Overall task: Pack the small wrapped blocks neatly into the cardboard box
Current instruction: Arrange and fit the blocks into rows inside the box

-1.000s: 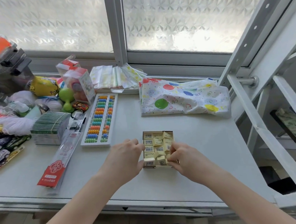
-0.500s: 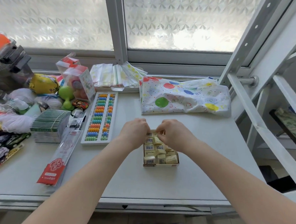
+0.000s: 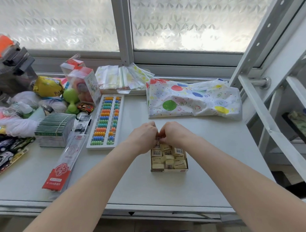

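Both hands meet knuckle to knuckle over the far end of the box (image 3: 169, 170): the left hand (image 3: 143, 136) and right hand (image 3: 174, 134) are curled, fingertips turned down among the blocks (image 3: 168, 157). Whether either pinches a block I cannot tell; the fingers hide it. The box sits on the bench (image 3: 213, 166), near the middle, and the pale wrapped blocks fill its visible near part, some tilted. An abacus (image 3: 106, 121) lies to its left, a spotted bag (image 3: 192, 99) beyond.
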Tool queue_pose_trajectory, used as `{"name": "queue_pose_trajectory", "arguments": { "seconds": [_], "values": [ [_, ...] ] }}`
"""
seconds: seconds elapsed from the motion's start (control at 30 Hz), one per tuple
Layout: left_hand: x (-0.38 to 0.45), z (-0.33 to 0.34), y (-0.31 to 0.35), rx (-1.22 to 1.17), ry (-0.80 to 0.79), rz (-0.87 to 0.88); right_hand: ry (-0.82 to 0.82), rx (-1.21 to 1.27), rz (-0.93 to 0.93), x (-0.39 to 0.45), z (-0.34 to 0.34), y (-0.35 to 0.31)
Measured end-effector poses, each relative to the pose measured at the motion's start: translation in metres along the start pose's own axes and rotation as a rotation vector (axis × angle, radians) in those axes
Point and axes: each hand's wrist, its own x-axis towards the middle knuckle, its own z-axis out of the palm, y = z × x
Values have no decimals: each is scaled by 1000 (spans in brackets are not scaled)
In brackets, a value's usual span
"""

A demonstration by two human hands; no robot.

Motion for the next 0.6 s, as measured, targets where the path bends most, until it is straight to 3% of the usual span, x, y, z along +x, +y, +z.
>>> {"name": "queue_pose_trajectory", "arguments": {
  "seconds": [0.23,0.6],
  "values": [
    [-4,6,-4,-164,34,-2,-24,-119,13,2,-8,-14],
    [-13,19,-16,-342,124,68,-48,-269,-170,8,-14,-13]
  ]
}}
